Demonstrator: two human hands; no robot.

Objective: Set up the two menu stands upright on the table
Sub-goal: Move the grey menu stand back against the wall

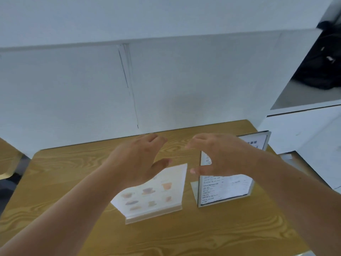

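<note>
Two clear acrylic menu stands sit on the wooden table (55, 182). The left menu stand (153, 193) shows pictures of cups and leans on its base near the table's middle. The right menu stand (225, 189) carries black text and stands upright. My left hand (136, 159) hovers above the top of the left stand, fingers spread, holding nothing. My right hand (219, 156) hovers in front of the upper part of the right stand and hides it, fingers curled apart, empty. The picture is blurred.
A white partition wall (92, 89) rises right behind the table's far edge. A white cabinet (304, 130) stands at the right with a black bag (323, 61) on its shelf. A chair edge (7, 163) shows at the far left.
</note>
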